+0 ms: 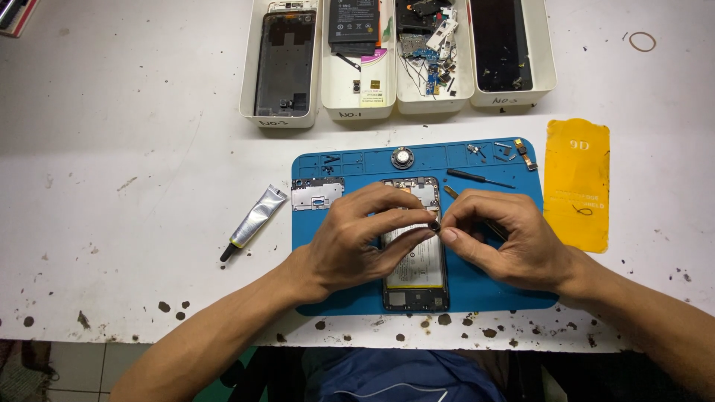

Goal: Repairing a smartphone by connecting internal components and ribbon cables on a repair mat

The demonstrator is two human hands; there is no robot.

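An opened phone (415,277) with its back off lies on a blue work mat (491,286), its pale battery showing. My left hand (350,242) rests over the phone's left side, fingertips pinched at its right edge. My right hand (506,238) meets it from the right, pinching a tiny dark part (436,223) between thumb and forefinger. Both hands' fingertips touch at that spot. What exactly the part is, I cannot tell.
On the mat lie a metal shield plate (317,193), a small screwdriver (477,177), a round speaker (402,158) and small parts. A glue tube (255,222) lies left, a yellow film sheet (576,182) right. Several white trays (257,89) with phone parts stand behind.
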